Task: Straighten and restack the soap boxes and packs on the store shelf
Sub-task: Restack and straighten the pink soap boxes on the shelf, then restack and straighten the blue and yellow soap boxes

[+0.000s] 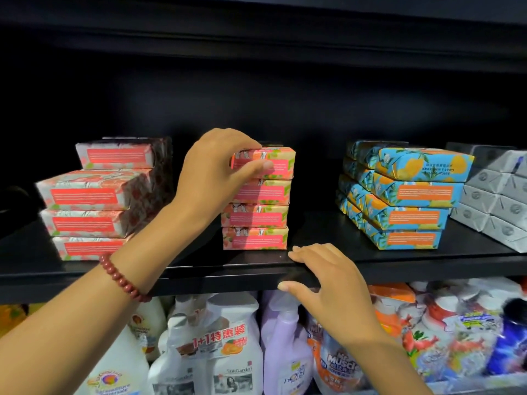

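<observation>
— What could have gone wrong on that shelf (399, 266)?

— The pink stack (256, 216), four high near the front edge. The left hand (216, 169) gripped its top box (281, 163), thumb across the face, so a skewed tug might have toppled the stack. The right hand (328, 283) rested loosely spread on the edge, holding nothing.

Black shelf (319, 232). Right fingers (302, 253) rest on front edge. Just behind them, slightly left: centre stack (256, 215) of four pink-orange boxes, standing on shelf. Left fingers (263, 166) pinch its top box (281, 163). Left of left fingers: pink-white stack (85, 212), four packs, uneven. Right of right fingers: blue-orange stacks (405, 206), two rows, stepped. Farther right: grey-white boxes (496, 206), stacked.
</observation>
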The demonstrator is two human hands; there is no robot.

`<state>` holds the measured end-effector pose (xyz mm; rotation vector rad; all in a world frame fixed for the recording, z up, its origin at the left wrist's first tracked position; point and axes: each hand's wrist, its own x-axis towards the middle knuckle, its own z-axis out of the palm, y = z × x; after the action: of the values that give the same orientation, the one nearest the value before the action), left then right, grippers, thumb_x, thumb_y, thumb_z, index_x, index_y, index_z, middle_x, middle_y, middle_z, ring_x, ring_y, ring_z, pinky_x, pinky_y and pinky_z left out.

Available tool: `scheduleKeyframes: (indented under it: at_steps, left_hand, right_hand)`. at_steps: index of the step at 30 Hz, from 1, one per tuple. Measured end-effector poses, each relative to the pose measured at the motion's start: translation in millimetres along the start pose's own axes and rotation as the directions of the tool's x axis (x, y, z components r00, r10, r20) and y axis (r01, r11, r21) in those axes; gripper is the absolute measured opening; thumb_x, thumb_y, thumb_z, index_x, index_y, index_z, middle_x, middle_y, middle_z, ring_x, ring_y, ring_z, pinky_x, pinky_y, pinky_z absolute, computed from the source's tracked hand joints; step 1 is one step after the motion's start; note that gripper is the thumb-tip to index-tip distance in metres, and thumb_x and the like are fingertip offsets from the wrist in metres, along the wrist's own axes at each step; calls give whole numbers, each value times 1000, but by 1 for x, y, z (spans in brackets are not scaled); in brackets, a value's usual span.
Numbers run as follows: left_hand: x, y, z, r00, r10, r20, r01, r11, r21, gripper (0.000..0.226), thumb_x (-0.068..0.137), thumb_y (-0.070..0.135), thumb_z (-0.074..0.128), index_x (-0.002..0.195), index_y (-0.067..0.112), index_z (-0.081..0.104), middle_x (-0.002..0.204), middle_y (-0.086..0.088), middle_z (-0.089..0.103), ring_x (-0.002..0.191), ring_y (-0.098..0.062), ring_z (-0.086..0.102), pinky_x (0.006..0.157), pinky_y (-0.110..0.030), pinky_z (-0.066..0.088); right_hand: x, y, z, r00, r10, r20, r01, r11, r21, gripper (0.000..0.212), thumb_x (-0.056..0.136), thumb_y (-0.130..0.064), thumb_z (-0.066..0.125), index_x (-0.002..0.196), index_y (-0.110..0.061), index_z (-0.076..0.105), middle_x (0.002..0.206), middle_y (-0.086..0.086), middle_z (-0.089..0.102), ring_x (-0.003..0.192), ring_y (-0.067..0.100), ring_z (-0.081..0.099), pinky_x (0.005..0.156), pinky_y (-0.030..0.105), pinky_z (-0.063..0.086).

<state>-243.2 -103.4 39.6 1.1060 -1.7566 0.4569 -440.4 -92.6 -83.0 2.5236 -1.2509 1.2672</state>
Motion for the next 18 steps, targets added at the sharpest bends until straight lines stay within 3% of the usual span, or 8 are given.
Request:
scheduleKeyframes:
  at_steps: [4, 7, 11, 13, 16, 18]
  left_hand:
    - [-2, 4, 0, 1000, 1, -12, -1, 998, 58, 36, 82, 40, 67, 106, 13, 68, 107, 0, 67, 105, -18, 57, 95, -34, 42]
    - [-13, 12, -3, 989, 95, -117, -81, 989, 121, 32, 84, 30, 70, 107, 8, 68, 112, -5, 65, 109, -21, 56, 96, -26, 37]
    - [-43, 31, 6, 955, 206, -215, -200, 979, 48, 16, 84, 17, 70, 93, 4, 71, 104, -8, 66, 99, -23, 59, 89, -33, 45]
    - [-60, 38, 19, 966, 213, -149, -216, 976, -7, 15, 85, 17, 67, 90, 4, 72, 100, -8, 67, 95, -24, 61, 83, -34, 46]
    - [-78, 46, 42, 982, 180, 54, -175, 981, -89, 21, 84, 24, 66, 93, 6, 72, 97, -4, 68, 93, -22, 62, 76, -35, 49]
    - [-84, 52, 56, 967, 172, 190, -160, 984, -75, 27, 83, 29, 65, 96, 8, 72, 96, -3, 69, 92, -24, 63, 72, -36, 53]
  right_hand:
    - [-1, 0, 0, 1000, -17, 0, 17, 1000, -19, 40, 73, -39, 76, 106, -17, 67, 100, -5, 64, 95, 15, 59, 79, 29, 49]
    - [-1, 0, -3, 999, -15, 45, 16, 1000, -12, 41, 76, -40, 73, 110, -18, 66, 107, -6, 64, 101, 13, 57, 85, 26, 46]
    - [2, 2, -22, 998, 58, -18, -51, 962, 267, 29, 78, -24, 75, 106, -18, 69, 109, -11, 65, 105, -1, 56, 90, 12, 41]
    - [3, 6, -42, 970, 151, -188, -82, 940, 332, 22, 80, -18, 72, 101, -23, 69, 104, -17, 65, 100, -7, 57, 85, 5, 38]
    - [8, 12, -73, 890, 212, -403, -104, 956, 275, 16, 82, -19, 69, 96, -25, 67, 97, -20, 64, 95, 2, 61, 85, 16, 45]
    - [17, 18, -93, 856, 175, -487, -102, 980, 172, 18, 81, -19, 64, 98, -23, 65, 98, -14, 62, 97, 11, 61, 88, 23, 45]
